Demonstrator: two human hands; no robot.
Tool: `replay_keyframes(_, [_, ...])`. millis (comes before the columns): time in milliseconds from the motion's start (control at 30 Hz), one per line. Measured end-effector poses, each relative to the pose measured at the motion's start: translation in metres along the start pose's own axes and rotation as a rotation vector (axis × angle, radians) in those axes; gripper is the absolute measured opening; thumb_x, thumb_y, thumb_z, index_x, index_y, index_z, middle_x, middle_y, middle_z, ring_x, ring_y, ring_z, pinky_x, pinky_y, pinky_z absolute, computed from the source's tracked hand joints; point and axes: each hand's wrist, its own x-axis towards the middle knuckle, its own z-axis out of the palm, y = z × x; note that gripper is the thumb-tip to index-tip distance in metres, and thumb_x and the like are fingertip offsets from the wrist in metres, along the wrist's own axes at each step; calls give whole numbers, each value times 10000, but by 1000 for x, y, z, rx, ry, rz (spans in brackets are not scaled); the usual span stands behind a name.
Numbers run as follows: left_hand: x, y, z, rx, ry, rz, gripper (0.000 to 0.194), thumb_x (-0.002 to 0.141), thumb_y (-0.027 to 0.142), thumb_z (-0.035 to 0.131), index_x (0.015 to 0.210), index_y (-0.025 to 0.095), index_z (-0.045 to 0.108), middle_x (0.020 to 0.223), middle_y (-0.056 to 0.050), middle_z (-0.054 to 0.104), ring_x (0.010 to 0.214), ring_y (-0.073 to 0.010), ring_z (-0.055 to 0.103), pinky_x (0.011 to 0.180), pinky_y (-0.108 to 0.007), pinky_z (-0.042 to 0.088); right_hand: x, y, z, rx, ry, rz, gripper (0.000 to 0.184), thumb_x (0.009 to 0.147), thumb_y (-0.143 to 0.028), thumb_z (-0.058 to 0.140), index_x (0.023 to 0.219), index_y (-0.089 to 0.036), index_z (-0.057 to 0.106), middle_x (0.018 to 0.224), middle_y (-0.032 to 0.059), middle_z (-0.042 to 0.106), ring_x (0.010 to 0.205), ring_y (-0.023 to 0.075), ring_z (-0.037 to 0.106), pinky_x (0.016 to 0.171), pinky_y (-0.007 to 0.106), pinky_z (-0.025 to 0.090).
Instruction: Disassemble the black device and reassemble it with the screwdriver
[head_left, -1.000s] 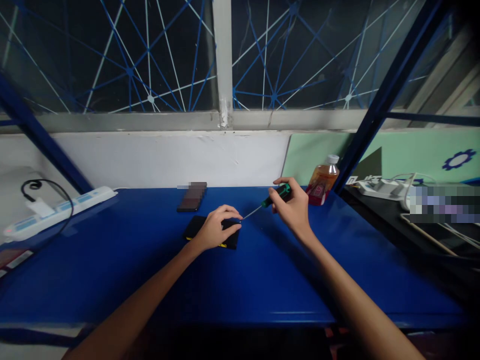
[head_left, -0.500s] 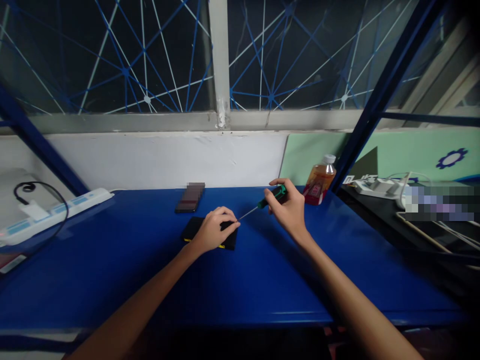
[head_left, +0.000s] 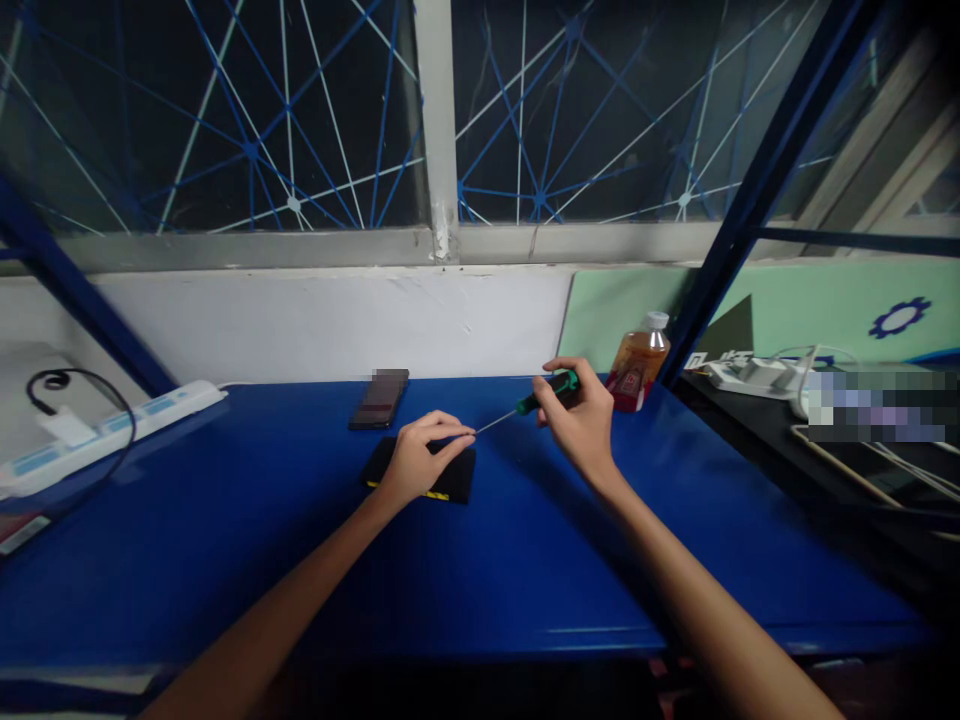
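Far left: white power strip [head_left: 169, 408] on the blue worktop [head_left: 510, 560]; in front of it, cut off at the frame edge, a red-and-white item [head_left: 26, 533], not identifiable.

Left of centre: dark phone-like slab [head_left: 377, 402], lying flat near the back edge, far end masked by coarse squares. Nearer, also flat on the worktop: black item [head_left: 459, 477] with yellow marks along the near edge, much of the upper face hidden under the left hand [head_left: 417, 455].

Of the hands, the left: thumb and forefinger pinched together at the tip of the screwdriver [head_left: 527, 405]; a second ago, visibly parted and lower over the item. Now more of the black surface exposed at right; by judgement, a change from bracing the item to steadying the tip. Pinched on bare metal or on some tiny piece: impossible to tell. Likewise any contact between palm and item.

Right hand [head_left: 581, 415]: curled round the green handle, shaft slanting down leftward, grip little changed.

Beyond: capped bottle [head_left: 637, 362]. Far right: white plugs [head_left: 757, 377], partly lost in glare and masking.
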Motion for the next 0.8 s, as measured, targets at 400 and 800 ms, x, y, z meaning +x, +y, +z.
replay_keyframes(400, [1, 3, -2, -107, 36, -72, 104, 848, 241, 680, 884, 210, 773, 887, -49, 718, 835, -180, 670, 775, -294, 520, -3, -1, 4, 86, 51, 8, 159, 841, -323, 610, 937, -209, 555, 590, -40, 581, 427, 114, 588, 436, 240, 460])
replay_keyframes(800, [1, 2, -2, 9, 39, 28, 151, 846, 211, 672, 979, 211, 742, 940, -57, 709, 863, -188, 658, 807, -328, 518, -3, 0, 5, 57, 47, 2, 156, 835, -324, 608, 927, -206, 563, 556, -47, 573, 421, 107, 574, 439, 234, 458])
